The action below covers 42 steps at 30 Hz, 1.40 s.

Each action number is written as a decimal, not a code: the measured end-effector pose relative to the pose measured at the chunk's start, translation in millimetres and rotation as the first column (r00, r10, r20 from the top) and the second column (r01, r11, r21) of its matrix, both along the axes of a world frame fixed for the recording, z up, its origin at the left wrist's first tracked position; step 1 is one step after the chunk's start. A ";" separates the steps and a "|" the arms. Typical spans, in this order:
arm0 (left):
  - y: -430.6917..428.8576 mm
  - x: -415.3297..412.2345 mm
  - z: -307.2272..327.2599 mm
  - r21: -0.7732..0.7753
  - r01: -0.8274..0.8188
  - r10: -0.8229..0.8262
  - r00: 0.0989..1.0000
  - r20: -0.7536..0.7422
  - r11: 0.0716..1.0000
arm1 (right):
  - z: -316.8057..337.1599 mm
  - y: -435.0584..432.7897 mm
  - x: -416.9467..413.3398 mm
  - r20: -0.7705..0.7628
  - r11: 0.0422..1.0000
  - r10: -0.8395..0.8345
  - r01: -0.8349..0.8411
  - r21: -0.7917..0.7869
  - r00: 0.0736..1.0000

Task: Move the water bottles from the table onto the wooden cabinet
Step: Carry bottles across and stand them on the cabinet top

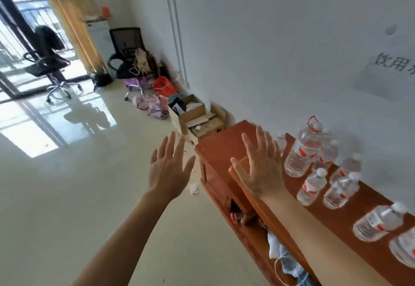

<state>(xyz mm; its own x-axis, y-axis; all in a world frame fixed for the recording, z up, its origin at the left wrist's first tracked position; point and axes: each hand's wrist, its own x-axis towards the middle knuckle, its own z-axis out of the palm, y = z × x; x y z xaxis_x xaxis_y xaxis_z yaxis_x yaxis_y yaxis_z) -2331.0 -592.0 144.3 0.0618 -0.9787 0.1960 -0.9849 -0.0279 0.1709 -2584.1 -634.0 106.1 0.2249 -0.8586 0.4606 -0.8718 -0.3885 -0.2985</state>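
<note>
Several clear water bottles with red-and-white labels stand on the wooden cabinet along the white wall. The tallest is a large jug with a red handle ring; smaller bottles stand in front of it and further right. My left hand is raised over the floor to the left of the cabinet, fingers spread, holding nothing. My right hand is raised over the cabinet's left part, fingers spread and empty, just left of the bottles. No table is in view.
Open cardboard boxes sit on the floor beyond the cabinet's far end. Two office chairs, bags and clothes lie further back by the window. A paper sign hangs on the wall. Cloth and cords fill the cabinet's open shelf.
</note>
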 end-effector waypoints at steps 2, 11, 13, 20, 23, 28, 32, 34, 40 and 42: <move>18.1 62.2 19.9 -0.054 -0.039 0.041 0.998 0.040 0.998 | 19.3 -2.6 65.4 0.019 0.999 0.024 -0.023 -0.027 1.000; 150.5 393.8 110.3 -0.289 -0.376 0.408 0.911 0.058 0.881 | 122.4 23.3 442.4 -0.026 0.896 0.395 -0.391 -0.211 0.918; 182.0 451.1 113.1 -0.316 -0.436 0.477 0.876 0.063 0.843 | 132.8 34.3 515.7 -0.020 0.849 0.481 -0.471 -0.240 0.876; 259.0 600.1 69.6 -0.227 -0.747 0.761 0.647 -0.036 0.624 | 105.8 80.2 739.1 -0.052 0.618 0.761 -0.746 -0.248 0.647; 283.7 669.3 57.3 -0.186 -0.832 0.847 0.531 0.009 0.524 | 82.5 93.1 842.1 -0.041 0.510 0.848 -0.833 -0.214 0.529; 312.7 789.4 73.1 -0.207 -0.924 0.946 0.321 0.036 0.321 | 74.0 109.3 1000.2 -0.020 0.367 0.927 -0.918 -0.148 0.374; 339.8 870.5 98.2 -0.254 -0.941 0.975 0.208 0.078 0.221 | 95.4 124.0 1113.5 -0.059 0.220 0.972 -0.967 -0.129 0.229; 355.8 900.3 101.4 -0.273 -0.949 0.987 0.142 0.077 0.158 | 103.9 135.7 1158.0 -0.066 0.170 0.982 -0.977 -0.126 0.179; 411.7 984.1 73.0 -0.277 -0.961 1.000 0.000 0.008 0.002 | 99.7 196.2 1287.2 -0.060 0.007 0.998 -0.992 -0.123 0.014; 439.4 1018.8 54.6 -0.271 -0.961 0.999 -0.045 -0.023 -0.050 | 87.6 228.6 1336.1 -0.040 -0.027 0.999 -0.994 -0.102 -0.023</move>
<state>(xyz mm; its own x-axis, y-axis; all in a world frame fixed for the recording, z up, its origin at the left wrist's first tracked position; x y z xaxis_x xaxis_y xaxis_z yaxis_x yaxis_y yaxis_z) -1312.2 -152.6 199.0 0.8848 0.1123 0.4523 0.0251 -0.9806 0.1943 -1248.0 -405.4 193.7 0.8013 0.2654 0.5362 0.4372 -0.8715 -0.2219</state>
